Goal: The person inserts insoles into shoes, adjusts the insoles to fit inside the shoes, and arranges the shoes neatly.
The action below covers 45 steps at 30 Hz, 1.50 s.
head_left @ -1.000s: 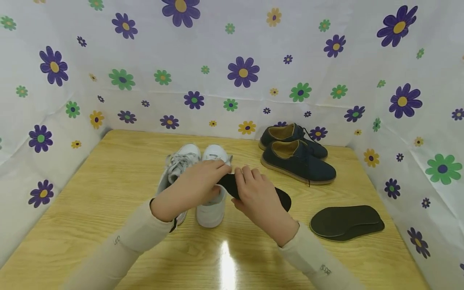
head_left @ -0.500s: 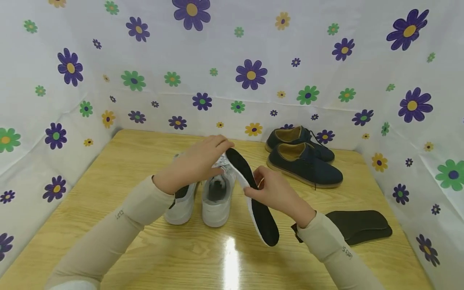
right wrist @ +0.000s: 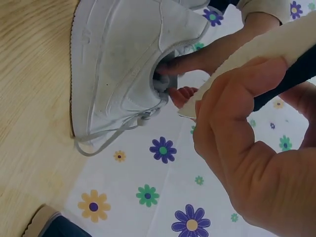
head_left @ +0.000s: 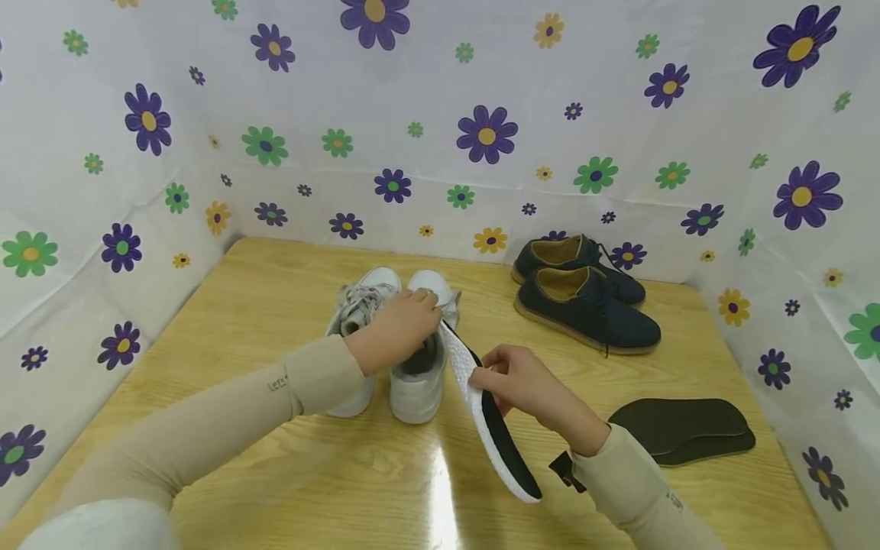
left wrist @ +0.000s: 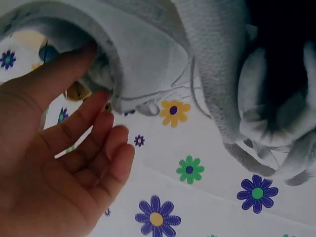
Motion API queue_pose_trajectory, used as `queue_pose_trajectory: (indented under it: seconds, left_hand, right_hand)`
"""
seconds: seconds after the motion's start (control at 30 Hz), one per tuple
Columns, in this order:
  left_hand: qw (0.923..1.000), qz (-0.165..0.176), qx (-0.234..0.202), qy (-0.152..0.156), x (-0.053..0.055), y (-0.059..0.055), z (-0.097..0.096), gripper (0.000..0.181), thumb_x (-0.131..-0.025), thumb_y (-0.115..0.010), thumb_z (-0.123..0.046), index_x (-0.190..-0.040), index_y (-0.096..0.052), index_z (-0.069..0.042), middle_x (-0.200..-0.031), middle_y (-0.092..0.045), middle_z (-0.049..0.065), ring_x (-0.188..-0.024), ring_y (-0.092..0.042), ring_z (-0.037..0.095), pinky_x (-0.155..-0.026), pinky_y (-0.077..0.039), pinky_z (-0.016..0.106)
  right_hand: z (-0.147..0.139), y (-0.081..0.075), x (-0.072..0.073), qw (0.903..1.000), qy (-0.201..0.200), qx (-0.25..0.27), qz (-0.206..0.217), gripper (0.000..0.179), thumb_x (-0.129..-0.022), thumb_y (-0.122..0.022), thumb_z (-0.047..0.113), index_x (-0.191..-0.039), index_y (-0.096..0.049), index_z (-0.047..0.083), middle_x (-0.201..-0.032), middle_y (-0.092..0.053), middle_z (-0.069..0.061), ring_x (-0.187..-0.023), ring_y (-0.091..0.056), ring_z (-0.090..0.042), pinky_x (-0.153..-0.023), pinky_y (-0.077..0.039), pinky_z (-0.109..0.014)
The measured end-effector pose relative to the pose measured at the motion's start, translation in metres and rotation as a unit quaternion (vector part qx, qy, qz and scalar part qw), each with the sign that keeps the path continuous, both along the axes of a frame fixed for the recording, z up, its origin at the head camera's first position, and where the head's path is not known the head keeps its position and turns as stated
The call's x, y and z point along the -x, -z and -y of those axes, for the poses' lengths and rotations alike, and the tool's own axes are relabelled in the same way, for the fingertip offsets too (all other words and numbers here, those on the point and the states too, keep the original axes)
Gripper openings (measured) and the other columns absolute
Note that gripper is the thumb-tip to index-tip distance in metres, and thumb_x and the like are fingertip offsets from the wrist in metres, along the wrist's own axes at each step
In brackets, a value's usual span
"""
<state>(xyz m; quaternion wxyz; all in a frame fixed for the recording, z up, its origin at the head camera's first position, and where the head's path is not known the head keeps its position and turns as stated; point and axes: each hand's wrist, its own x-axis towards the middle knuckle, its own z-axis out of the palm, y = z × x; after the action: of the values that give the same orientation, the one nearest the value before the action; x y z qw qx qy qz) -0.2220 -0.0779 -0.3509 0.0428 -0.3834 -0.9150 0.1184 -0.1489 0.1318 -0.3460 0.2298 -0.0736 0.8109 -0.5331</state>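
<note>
Two white lace-up sneakers stand side by side, the left one [head_left: 364,302] and the right one [head_left: 416,401], heels toward me. My left hand [head_left: 395,325] is at the right sneaker's opening. In the right wrist view its thumb goes inside the sneaker [right wrist: 118,59] while the curled fingers stay outside, pinching the tongue, partly hidden. My right hand [head_left: 525,386] grips an insole [head_left: 505,443], black on top and white underneath, between thumb and fingers. The insole slants, its far tip near the left hand and its other end low toward me.
A pair of navy lace-up shoes [head_left: 591,313] stands at the back right of the wooden table [head_left: 275,466]. Stacked dark insoles [head_left: 687,428] lie at the right, beside the right forearm. Flower-printed white cloth [head_left: 330,99] encloses the back and sides.
My left hand has left the insole's tip and moved down to the right sneaker. The right hand has kept the insole, swinging it from crosswise to a slant with its near end lowered.
</note>
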Motion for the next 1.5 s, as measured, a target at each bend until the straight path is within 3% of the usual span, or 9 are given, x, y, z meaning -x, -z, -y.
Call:
queue_pose_trajectory:
  seconds: [0.17, 0.33, 0.53, 0.63, 0.77, 0.87, 0.97, 1.13, 1.5]
  left_hand:
    - [0.9999, -0.007, -0.01, -0.012, 0.002, 0.005, -0.005, 0.007, -0.089, -0.065, -0.006, -0.095, -0.068, -0.005, -0.101, -0.058, 0.012, -0.097, -0.056, 0.027, -0.078, -0.048, 0.037]
    - [0.996, 0.063, -0.039, -0.05, 0.007, 0.003, -0.008, 0.008, -0.09, -0.059, -0.001, -0.096, -0.065, -0.003, -0.099, -0.06, 0.017, -0.086, -0.061, 0.029, -0.069, -0.054, 0.04]
    - [0.9832, 0.144, -0.09, -0.067, 0.016, -0.003, -0.006, 0.007, -0.086, -0.059, 0.002, -0.086, -0.059, -0.005, -0.091, -0.062, 0.014, -0.077, -0.057, 0.024, -0.069, -0.05, 0.04]
    - [0.9717, 0.185, -0.123, -0.079, 0.021, -0.008, -0.004, 0.012, -0.08, -0.059, 0.007, -0.083, -0.058, -0.005, -0.087, -0.061, 0.01, -0.074, -0.052, 0.022, -0.068, -0.047, 0.036]
    - [0.9593, 0.226, -0.152, -0.076, 0.028, -0.014, -0.002, 0.014, -0.076, -0.059, 0.01, -0.081, -0.058, -0.003, -0.08, -0.053, 0.005, -0.07, -0.046, 0.019, -0.065, -0.042, 0.031]
    - [0.9612, 0.227, -0.147, -0.053, 0.032, -0.017, -0.001, 0.013, -0.076, -0.061, 0.009, -0.079, -0.057, -0.003, -0.075, -0.048, 0.001, -0.068, -0.042, 0.017, -0.063, -0.038, 0.028]
    - [0.9636, 0.224, -0.14, -0.039, 0.035, -0.019, 0.001, 0.016, -0.076, -0.062, 0.009, -0.075, -0.054, -0.005, -0.07, -0.044, 0.0, -0.066, -0.04, 0.016, -0.061, -0.036, 0.027]
    - [0.9638, 0.226, -0.135, -0.038, 0.038, -0.022, -0.001, 0.017, -0.076, -0.063, 0.009, -0.072, -0.055, -0.006, -0.068, -0.046, 0.0, -0.065, -0.041, 0.016, -0.06, -0.036, 0.027]
    - [0.9612, 0.239, -0.137, -0.021, 0.043, -0.019, -0.002, 0.013, -0.08, -0.064, 0.005, -0.073, -0.061, -0.005, -0.067, -0.049, -0.001, -0.063, -0.042, 0.015, -0.059, -0.036, 0.025]
  right_hand:
    - [0.002, 0.0, -0.004, 0.9992, -0.029, -0.018, -0.021, 0.027, -0.085, -0.058, 0.017, -0.099, -0.059, -0.007, -0.063, -0.055, -0.002, -0.046, -0.05, -0.011, -0.048, -0.048, -0.028]
    - [0.006, -0.004, -0.004, 0.9967, -0.058, -0.03, -0.048, 0.022, -0.081, -0.058, 0.016, -0.09, -0.06, -0.004, -0.055, -0.049, 0.002, -0.043, -0.043, -0.01, -0.046, -0.041, -0.026]
    - [0.02, -0.009, 0.006, 0.9934, -0.083, -0.06, -0.052, 0.02, -0.081, -0.058, 0.017, -0.088, -0.061, -0.002, -0.054, -0.046, 0.002, -0.041, -0.04, -0.009, -0.046, -0.04, -0.025]
    - [0.03, -0.014, 0.014, 0.9911, -0.091, -0.08, -0.055, 0.016, -0.081, -0.059, 0.018, -0.08, -0.06, 0.002, -0.051, -0.044, 0.003, -0.04, -0.039, -0.009, -0.044, -0.038, -0.024]
    - [0.04, -0.02, 0.023, 0.9863, -0.102, -0.118, -0.054, 0.028, -0.083, -0.061, 0.021, -0.059, -0.052, 0.01, -0.045, -0.038, 0.005, -0.038, -0.039, -0.009, -0.043, -0.036, -0.023]
    - [0.045, -0.024, 0.028, 0.9827, -0.108, -0.143, -0.047, 0.038, -0.084, -0.062, 0.023, -0.051, -0.048, 0.012, -0.043, -0.041, 0.005, -0.039, -0.043, -0.009, -0.044, -0.042, -0.024]
    - [0.05, -0.028, 0.031, 0.9811, -0.113, -0.154, -0.035, 0.034, -0.084, -0.063, 0.023, -0.055, -0.054, 0.008, -0.048, -0.05, 0.002, -0.042, -0.051, -0.009, -0.046, -0.049, -0.027]
    - [0.057, -0.033, 0.041, 0.9782, -0.129, -0.162, -0.017, 0.022, -0.088, -0.065, 0.021, -0.081, -0.055, 0.003, -0.059, -0.052, -0.003, -0.047, -0.053, -0.013, -0.047, -0.051, -0.03]
    - [0.082, -0.034, 0.065, 0.9613, -0.143, -0.235, 0.01, 0.026, -0.093, -0.065, 0.025, -0.096, -0.056, 0.001, -0.069, -0.054, -0.008, -0.053, -0.057, -0.017, -0.051, -0.052, -0.027]
